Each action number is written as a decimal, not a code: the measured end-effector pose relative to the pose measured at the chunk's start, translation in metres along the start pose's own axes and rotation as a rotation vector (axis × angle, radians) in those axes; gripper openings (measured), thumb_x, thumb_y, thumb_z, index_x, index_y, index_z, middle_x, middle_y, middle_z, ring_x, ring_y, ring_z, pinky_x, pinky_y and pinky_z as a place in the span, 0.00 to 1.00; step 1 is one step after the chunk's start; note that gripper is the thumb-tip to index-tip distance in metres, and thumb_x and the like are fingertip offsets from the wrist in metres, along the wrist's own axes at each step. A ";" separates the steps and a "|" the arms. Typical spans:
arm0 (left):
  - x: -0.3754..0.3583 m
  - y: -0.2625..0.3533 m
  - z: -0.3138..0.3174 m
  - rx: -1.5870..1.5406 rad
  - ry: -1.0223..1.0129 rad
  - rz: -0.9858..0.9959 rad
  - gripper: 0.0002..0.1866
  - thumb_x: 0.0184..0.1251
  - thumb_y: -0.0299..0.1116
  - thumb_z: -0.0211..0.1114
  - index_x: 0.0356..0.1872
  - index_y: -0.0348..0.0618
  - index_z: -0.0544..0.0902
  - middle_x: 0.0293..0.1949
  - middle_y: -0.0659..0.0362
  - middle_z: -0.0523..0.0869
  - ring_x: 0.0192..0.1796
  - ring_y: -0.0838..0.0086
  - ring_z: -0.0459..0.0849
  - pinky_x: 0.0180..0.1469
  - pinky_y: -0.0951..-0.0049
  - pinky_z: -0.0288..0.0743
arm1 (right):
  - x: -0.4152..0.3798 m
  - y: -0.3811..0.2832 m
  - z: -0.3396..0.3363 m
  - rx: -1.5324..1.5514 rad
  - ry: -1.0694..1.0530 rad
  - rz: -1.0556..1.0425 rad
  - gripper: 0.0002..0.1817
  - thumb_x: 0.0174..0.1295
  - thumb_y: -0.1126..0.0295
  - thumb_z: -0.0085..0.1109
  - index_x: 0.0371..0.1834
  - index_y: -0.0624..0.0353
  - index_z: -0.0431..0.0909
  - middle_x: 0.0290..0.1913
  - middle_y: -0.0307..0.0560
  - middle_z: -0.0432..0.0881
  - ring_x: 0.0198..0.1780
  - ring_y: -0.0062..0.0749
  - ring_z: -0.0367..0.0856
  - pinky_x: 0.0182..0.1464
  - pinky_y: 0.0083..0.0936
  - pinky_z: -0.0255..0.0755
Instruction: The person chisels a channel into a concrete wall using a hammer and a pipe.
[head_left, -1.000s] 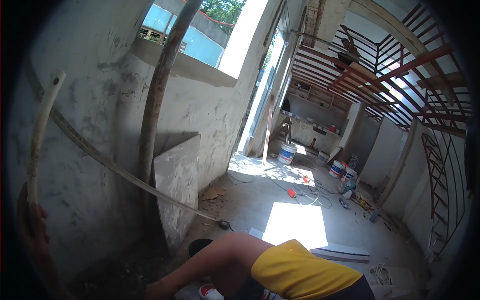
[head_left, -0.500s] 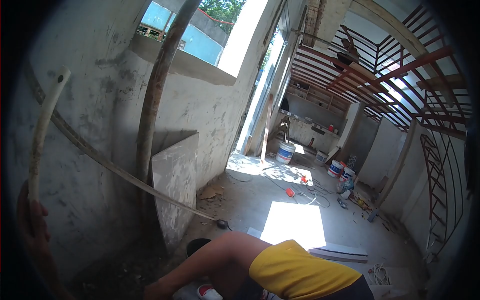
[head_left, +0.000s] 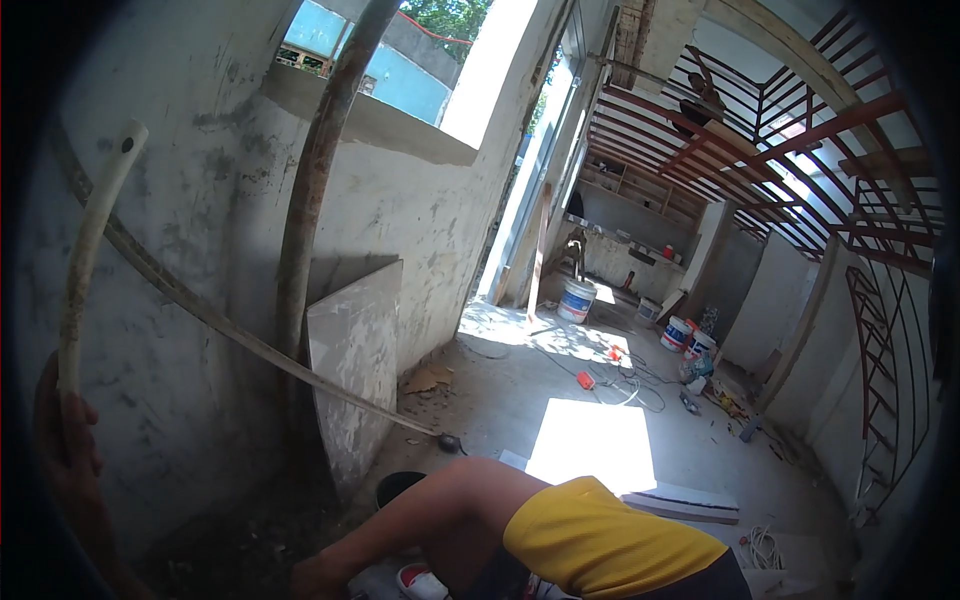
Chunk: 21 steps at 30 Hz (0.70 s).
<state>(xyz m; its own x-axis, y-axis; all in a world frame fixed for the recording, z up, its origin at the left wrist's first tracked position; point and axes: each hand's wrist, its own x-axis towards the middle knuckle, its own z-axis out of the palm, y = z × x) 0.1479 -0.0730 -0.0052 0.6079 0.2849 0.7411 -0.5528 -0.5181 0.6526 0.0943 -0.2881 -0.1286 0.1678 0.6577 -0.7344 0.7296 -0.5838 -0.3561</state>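
At the left edge, my left hand is closed around the lower part of a pale rod. The rod rises upright, slightly curved, with a dark hole near its top end. A bent arm in a yellow sleeve crosses the bottom. My right hand is low at the bottom edge, its fingers hidden in shadow and cut off by the frame. Behind the rod, a long pale strip slopes down to a small dark object on the floor.
A rusty pole stands before the plastered wall, beside a leaning grey board. A dark bucket is behind the arm. Buckets, cables and boards lie farther off. A person is up on the red metal frame.
The view has shifted slightly, so the room appears a few pixels to the right. My left hand keeps its grip on the rod, and both have barely moved.
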 end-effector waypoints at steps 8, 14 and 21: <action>0.001 0.001 0.000 -0.058 -0.056 0.002 0.24 0.82 0.45 0.49 0.69 0.44 0.74 0.31 0.66 0.70 0.27 0.85 0.64 0.26 0.83 0.57 | -0.002 -0.002 -0.001 -0.092 0.054 -0.006 0.34 0.74 0.48 0.49 0.78 0.53 0.62 0.77 0.54 0.62 0.78 0.49 0.59 0.78 0.53 0.46; 0.001 -0.002 0.003 -0.061 -0.031 0.021 0.24 0.82 0.45 0.49 0.69 0.44 0.75 0.31 0.67 0.69 0.27 0.86 0.63 0.25 0.83 0.56 | 0.006 0.009 0.005 -0.167 0.007 0.000 0.34 0.74 0.48 0.48 0.78 0.54 0.61 0.78 0.55 0.62 0.78 0.49 0.59 0.78 0.53 0.45; 0.002 -0.012 0.007 -0.043 -0.023 0.043 0.23 0.81 0.45 0.50 0.69 0.44 0.75 0.31 0.67 0.70 0.26 0.86 0.62 0.25 0.84 0.55 | -0.001 0.001 -0.005 -0.144 -0.018 0.038 0.35 0.73 0.50 0.51 0.77 0.60 0.61 0.76 0.59 0.63 0.77 0.53 0.60 0.78 0.53 0.48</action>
<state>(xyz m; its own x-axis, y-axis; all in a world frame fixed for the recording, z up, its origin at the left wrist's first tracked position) 0.1598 -0.0722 -0.0132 0.5959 0.2443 0.7650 -0.6024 -0.4939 0.6270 0.0977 -0.2869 -0.1256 0.1860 0.6268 -0.7567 0.8106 -0.5331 -0.2423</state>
